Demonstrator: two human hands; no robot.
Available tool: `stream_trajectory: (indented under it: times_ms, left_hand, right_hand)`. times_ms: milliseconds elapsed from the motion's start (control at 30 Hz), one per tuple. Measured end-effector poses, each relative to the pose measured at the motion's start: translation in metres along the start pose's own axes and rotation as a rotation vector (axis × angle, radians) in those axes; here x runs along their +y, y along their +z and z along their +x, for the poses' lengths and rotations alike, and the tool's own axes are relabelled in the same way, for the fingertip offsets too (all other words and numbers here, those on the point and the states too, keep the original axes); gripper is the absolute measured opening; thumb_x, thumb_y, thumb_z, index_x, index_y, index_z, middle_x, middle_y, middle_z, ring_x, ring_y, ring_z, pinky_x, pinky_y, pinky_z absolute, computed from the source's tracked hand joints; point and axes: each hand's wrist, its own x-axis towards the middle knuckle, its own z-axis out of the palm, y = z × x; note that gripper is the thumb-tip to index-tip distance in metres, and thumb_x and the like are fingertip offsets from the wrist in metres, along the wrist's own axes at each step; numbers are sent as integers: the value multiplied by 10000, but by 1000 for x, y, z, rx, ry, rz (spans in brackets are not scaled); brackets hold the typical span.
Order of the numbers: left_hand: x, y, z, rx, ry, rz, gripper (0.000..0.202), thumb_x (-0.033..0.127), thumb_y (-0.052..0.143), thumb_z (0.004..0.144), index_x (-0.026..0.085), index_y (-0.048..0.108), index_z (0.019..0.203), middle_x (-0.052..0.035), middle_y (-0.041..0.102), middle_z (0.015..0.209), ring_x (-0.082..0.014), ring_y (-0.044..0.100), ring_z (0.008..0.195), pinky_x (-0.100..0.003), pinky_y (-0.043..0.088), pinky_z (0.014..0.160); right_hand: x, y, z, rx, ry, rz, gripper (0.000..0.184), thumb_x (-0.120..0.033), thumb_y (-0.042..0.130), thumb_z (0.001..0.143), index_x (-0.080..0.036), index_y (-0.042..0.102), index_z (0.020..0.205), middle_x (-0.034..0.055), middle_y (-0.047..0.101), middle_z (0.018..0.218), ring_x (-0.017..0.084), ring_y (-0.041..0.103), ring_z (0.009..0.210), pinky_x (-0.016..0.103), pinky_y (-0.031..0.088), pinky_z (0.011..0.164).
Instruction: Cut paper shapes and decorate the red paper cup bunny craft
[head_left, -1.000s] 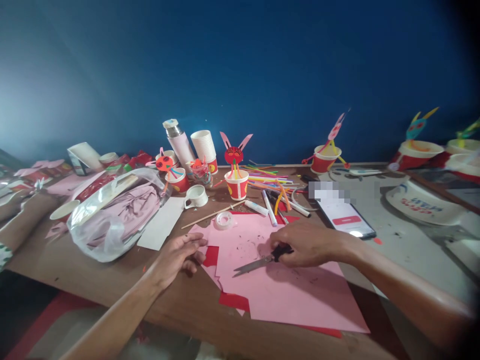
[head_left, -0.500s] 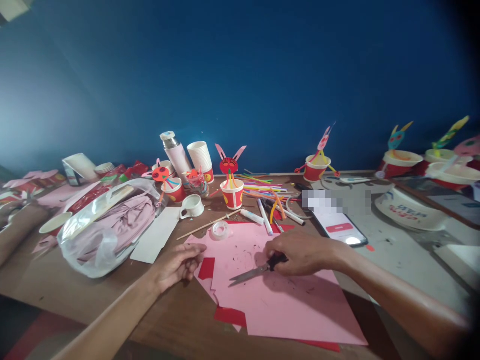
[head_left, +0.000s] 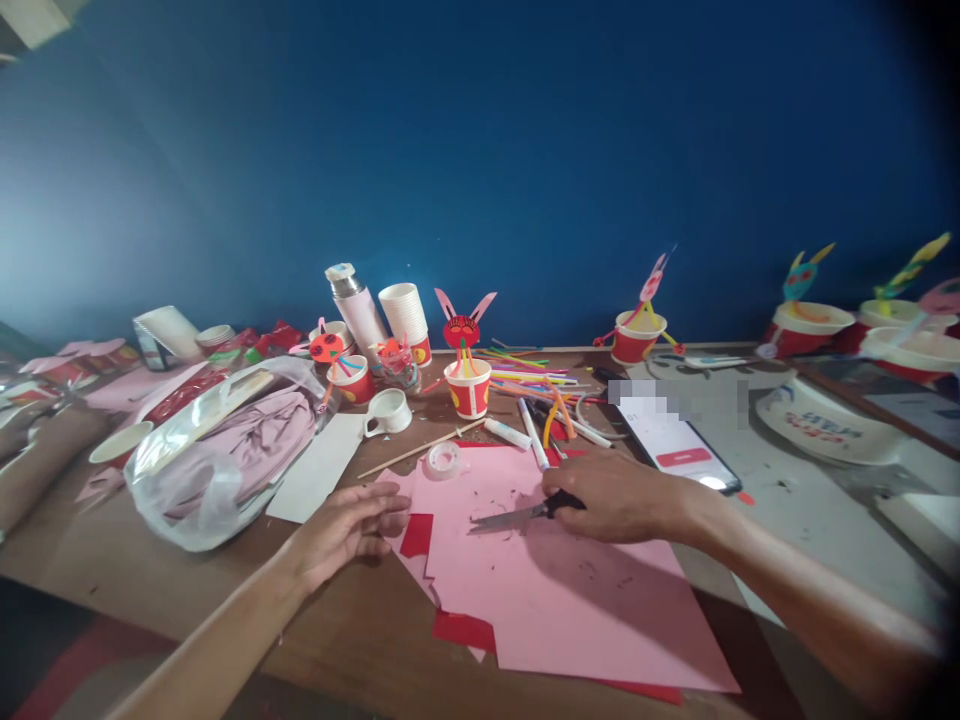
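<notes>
Scissors with grips partly hidden by right hand, red paper mostly under pink paper, phone partly pixelated, co-worker's arm blurred, cut off at left edge

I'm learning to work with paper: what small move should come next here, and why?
Probably slide the left hand onto the pink paper to steady it: that hand looks empty by the paper's left edge, while the right hand holds the scissors over it.
</notes>
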Motion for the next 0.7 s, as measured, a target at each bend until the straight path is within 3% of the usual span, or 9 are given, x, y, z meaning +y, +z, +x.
stream_trajectory:
  times_ms: [133, 233, 300, 400, 500, 567, 700]
  left_hand:
    - [-2, -1, 10, -31, -35, -31, 228, 135, 652, 742, 62, 614, 954, -158, 683, 956, -172, 663, 722, -231, 529, 514]
    - [-3, -2, 14, -34, -50, -69, 185, 94, 608, 764, 57, 613, 945, -142, 687, 912, -157, 657, 679, -221, 518, 489]
    - [-4, -3, 16, -45, -58, -85, 181, 92, 598, 770, 59, 605, 948, -130, 686, 883, -144, 647, 642, -211, 505, 468]
    - [-4, -3, 18, -58, -67, -91, 196, 105, 614, 760, 66, 594, 951, -94, 675, 803, -107, 605, 549, -192, 475, 434]
    - [-4, 0, 22, -88, -52, -77, 245, 132, 661, 722, 78, 595, 951, -32, 632, 693, -71, 538, 471, -175, 443, 405]
    - [-5, 2, 25, -116, -27, -52, 269, 174, 693, 701, 83, 600, 936, 6, 584, 618, -60, 494, 437, -168, 419, 383]
    - [-3, 7, 29, -140, 11, 36, 280, 242, 699, 706, 90, 595, 918, 26, 544, 562, -62, 461, 415, -181, 423, 376]
  right_hand:
    - [1, 1, 1, -44, -27, 90, 290, -392, 436, 837, -223, 642, 951, 69, 662, 898, 245, 577, 814, 333, 368, 680]
    - [4, -3, 3, -147, -49, 192, 423, -539, 579, 724, -242, 635, 1020, 54, 661, 915, 234, 581, 790, 297, 377, 631]
    - [6, -5, 6, -183, -112, 283, 395, -491, 587, 740, -242, 631, 1043, 41, 655, 952, 211, 579, 809, 276, 388, 639]
    - [7, -7, 10, -136, -176, 421, 267, -362, 474, 847, -221, 634, 1007, 22, 652, 895, 164, 570, 767, 250, 398, 651]
    - [7, -4, 13, -17, -156, 454, 248, -300, 424, 875, -213, 629, 984, 10, 640, 792, 147, 557, 699, 248, 394, 647]
    - [5, -2, 14, 49, -125, 413, 253, -293, 448, 860, -235, 597, 1056, 10, 641, 843, 151, 558, 721, 248, 390, 644]
    - [-7, 1, 20, 45, -82, 374, 203, -296, 514, 805, -244, 565, 995, -10, 625, 837, 136, 545, 688, 217, 375, 571]
